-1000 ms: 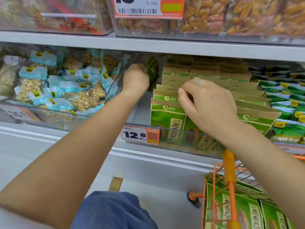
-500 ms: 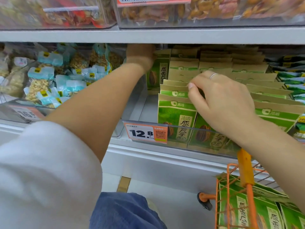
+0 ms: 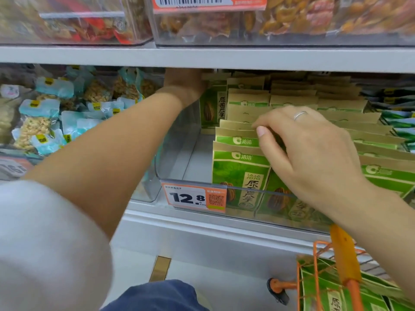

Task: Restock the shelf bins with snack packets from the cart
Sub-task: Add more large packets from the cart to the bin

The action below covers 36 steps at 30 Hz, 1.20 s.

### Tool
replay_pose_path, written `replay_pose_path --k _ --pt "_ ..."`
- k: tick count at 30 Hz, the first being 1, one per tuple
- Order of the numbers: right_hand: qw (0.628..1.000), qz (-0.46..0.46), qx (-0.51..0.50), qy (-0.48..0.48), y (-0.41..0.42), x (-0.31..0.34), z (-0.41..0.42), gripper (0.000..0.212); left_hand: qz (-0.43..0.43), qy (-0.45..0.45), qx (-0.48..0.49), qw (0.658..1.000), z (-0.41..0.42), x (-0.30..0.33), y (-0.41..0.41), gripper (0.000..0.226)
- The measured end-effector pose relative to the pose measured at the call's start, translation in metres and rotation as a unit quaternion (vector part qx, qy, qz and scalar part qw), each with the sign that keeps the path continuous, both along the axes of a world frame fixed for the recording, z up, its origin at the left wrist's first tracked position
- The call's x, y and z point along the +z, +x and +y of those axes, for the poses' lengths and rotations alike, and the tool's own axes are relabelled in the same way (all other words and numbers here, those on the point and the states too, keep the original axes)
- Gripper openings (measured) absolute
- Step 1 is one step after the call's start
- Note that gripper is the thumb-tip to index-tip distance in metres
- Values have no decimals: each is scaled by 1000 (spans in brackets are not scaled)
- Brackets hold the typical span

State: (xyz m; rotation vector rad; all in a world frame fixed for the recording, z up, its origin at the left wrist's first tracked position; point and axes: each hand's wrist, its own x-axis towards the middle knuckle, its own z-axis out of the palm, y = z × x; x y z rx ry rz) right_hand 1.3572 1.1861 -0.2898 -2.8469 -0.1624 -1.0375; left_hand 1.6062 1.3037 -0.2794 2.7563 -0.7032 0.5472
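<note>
A clear shelf bin (image 3: 179, 140) holds rows of green and tan seed packets (image 3: 242, 167). My left hand (image 3: 186, 86) reaches to the back of the bin's left column and holds one upright green packet (image 3: 213, 106) by its top edge, just under the upper shelf. My right hand (image 3: 303, 151) rests on the front rows, its fingertips bent against the packet tops and the thumb alongside; a ring is on one finger. More of the same packets (image 3: 332, 295) lie in the orange cart (image 3: 341, 254) at the lower right.
A bin of pale blue nut packets (image 3: 51, 117) sits to the left. Dark green packets (image 3: 399, 124) fill the bin to the right. The upper shelf edge (image 3: 202, 57) hangs close above my left hand. A 12.8 price tag (image 3: 193, 196) marks the bin front.
My left hand has carried the green packet from the bin's left wall to the back of the left column and stood it upright. My right hand has stayed on the front rows.
</note>
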Motion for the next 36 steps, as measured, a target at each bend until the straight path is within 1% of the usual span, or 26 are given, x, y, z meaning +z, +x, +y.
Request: replay_pose_path --k 3,6,7,10,12,14,16,17,18,19,20,21,22,24,26,28,29,30,31,32,34,35,36 --pt "993 -59 100 2 -28 -3 -7 26 -17 1 -13 1000 19 3 -38 37" --pt "986 -48 158 -16 -73 -16 -23 25 -56 7 -65 996 55 -1 -101 30" --pt "986 -34 159 -20 -88 -21 -31 26 -66 -11 -72 995 65 -2 -128 31" --pt "991 10 131 -15 -135 -28 -63 27 -69 -127 -96 985 78 -2 -217 26" --pt "993 56 108 -2 -163 -33 -85 27 -44 -172 -173 969 65 -8 -276 20" --pt "988 124 89 4 -188 -41 -106 28 10 -156 -265 952 39 -27 -321 20" --pt "977 203 67 -26 -206 -49 -119 28 68 -99 -334 935 8 -49 -351 26" --pt "963 258 52 -53 -212 -54 -122 28 97 -70 -359 926 -5 -59 -360 30" --pt "938 336 24 -77 -215 -60 -125 28 132 -45 -377 916 -17 -67 -366 32" --pt "899 428 -11 -90 -217 -66 -127 29 168 -29 -386 907 -26 -73 -370 34" --pt "848 523 -44 -81 -218 -75 -129 34 197 -17 -391 899 -33 -77 -372 35" --pt "797 598 -66 -60 -219 -83 -129 40 211 -1 -393 895 -38 -79 -372 36" --pt "764 641 -69 -35 -220 -92 -129 48 206 16 -392 896 -41 -81 -373 37" --pt "734 677 -58 2 -221 -109 -128 63 185 42 -388 902 -43 -82 -374 40" --pt "707 706 -25 29 -224 -125 -120 78 183 37 -377 907 -43 -81 -376 42" --pt "683 728 3 63 -226 -135 -108 88 190 32 -370 909 -42 -80 -379 43" --pt "676 732 9 84 -227 -138 -103 91 192 29 -371 908 -41 -79 -380 42" --pt "679 727 6 107 -228 -143 -99 92 195 22 -370 908 -40 -79 -382 40" --pt "687 716 -4 126 -228 -145 -97 90 203 16 -367 908 -39 -79 -383 36" --pt "694 707 -14 134 -229 -147 -97 80 210 8 -365 907 -38 -79 -384 33" --pt "704 700 -10 114 -230 -146 -98 44 216 -4 -363 906 -37 -78 -386 33" --pt "712 694 1 107 -230 -144 -100 30 217 0 -365 905 -37 -78 -387 35" --pt "720 685 13 112 -229 -136 -102 27 228 1 -367 902 -37 -77 -387 37"
